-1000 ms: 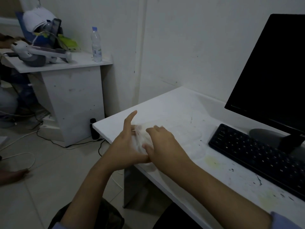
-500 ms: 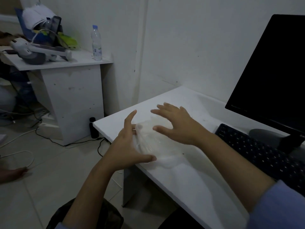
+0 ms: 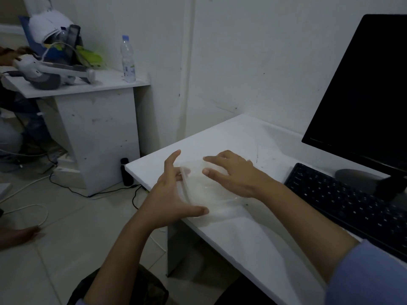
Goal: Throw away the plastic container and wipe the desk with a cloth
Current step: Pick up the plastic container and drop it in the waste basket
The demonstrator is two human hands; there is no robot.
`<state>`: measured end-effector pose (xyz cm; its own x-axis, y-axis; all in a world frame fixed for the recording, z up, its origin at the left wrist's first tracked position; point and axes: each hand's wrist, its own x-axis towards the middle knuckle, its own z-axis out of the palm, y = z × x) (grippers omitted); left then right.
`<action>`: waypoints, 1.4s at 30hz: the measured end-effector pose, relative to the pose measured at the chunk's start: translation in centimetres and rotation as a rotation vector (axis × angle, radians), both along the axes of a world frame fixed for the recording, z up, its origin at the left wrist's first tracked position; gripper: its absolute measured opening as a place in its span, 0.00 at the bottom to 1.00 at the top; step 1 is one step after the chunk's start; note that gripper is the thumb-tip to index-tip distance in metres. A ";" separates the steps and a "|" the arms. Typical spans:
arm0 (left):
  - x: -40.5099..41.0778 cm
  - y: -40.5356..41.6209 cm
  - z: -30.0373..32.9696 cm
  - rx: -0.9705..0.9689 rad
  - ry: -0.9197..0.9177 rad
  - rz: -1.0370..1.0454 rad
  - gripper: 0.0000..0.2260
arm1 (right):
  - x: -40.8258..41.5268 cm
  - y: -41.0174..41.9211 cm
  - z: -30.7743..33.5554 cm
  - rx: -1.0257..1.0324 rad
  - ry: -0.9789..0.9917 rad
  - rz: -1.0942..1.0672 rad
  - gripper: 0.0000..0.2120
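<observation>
A clear plastic container (image 3: 206, 192) lies at the near left corner of the white desk (image 3: 240, 137), tilted up on its left side. My left hand (image 3: 169, 194) grips its left rim, thumb along the near edge and fingers behind the far edge. My right hand (image 3: 233, 172) rests on the container's right side with fingers spread over its top. No cloth is in view.
A black keyboard (image 3: 348, 205) and a dark monitor (image 3: 372, 93) stand on the right of the desk. A second white table (image 3: 86, 89) at the back left holds a water bottle (image 3: 128, 59) and gear. Cables (image 3: 33, 212) run across the tiled floor. Another person's hand (image 3: 15, 235) rests on the floor at left.
My right hand moved from the container's near edge to its far right side. The container's left side has tipped up in my left hand.
</observation>
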<state>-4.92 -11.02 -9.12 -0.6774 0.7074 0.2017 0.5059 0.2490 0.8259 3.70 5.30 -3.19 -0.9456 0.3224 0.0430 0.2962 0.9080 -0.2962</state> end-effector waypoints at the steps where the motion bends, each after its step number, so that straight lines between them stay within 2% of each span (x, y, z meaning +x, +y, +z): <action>1: 0.0 0.0 -0.1 -0.003 -0.001 0.002 0.56 | 0.1 0.1 0.0 0.008 -0.007 0.006 0.25; 12: 0.2 0.1 -0.2 -0.093 0.031 0.024 0.50 | 0.6 -0.8 -1.5 0.138 -0.033 0.005 0.25; 18: -0.4 -0.1 1.4 -0.126 -0.085 -0.082 0.57 | 0.6 -0.6 -1.5 0.079 -0.012 0.022 0.25; 20: -0.2 0.4 2.5 -0.083 -0.116 -0.061 0.53 | 0.7 -0.4 -1.2 -0.020 0.049 0.035 0.24; 23: 0.4 2.0 4.0 -0.047 -0.032 0.046 0.39 | 0.4 1.0 0.1 -0.114 0.274 -0.031 0.22; 26: 1.2 3.8 5.0 -0.116 0.110 0.138 0.29 | 0.3 3.1 0.7 -0.061 0.231 -0.094 0.24; 29: 1.8 4.6 4.7 -0.252 0.221 0.170 0.27 | 0.6 4.2 -0.5 -0.075 0.083 -0.080 0.25; 31: 1.8 4.6 3.9 -0.303 0.248 0.176 0.27 | 0.7 4.2 -1.4 -0.119 0.080 -0.061 0.25; 40: 1.7 4.5 2.6 -0.180 0.196 0.189 0.25 | 0.6 5.1 -2.0 -0.267 0.185 -0.125 0.25; 42: 1.6 4.5 2.4 -0.167 0.207 0.200 0.23 | 0.2 5.4 -2.5 -0.230 0.166 -0.168 0.24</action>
<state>-3.31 -6.55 -6.67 -0.7628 0.5998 0.2418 0.5862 0.4835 0.6501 3.94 10.66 -5.67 -0.8644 0.4927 0.1004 0.3668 0.7544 -0.5444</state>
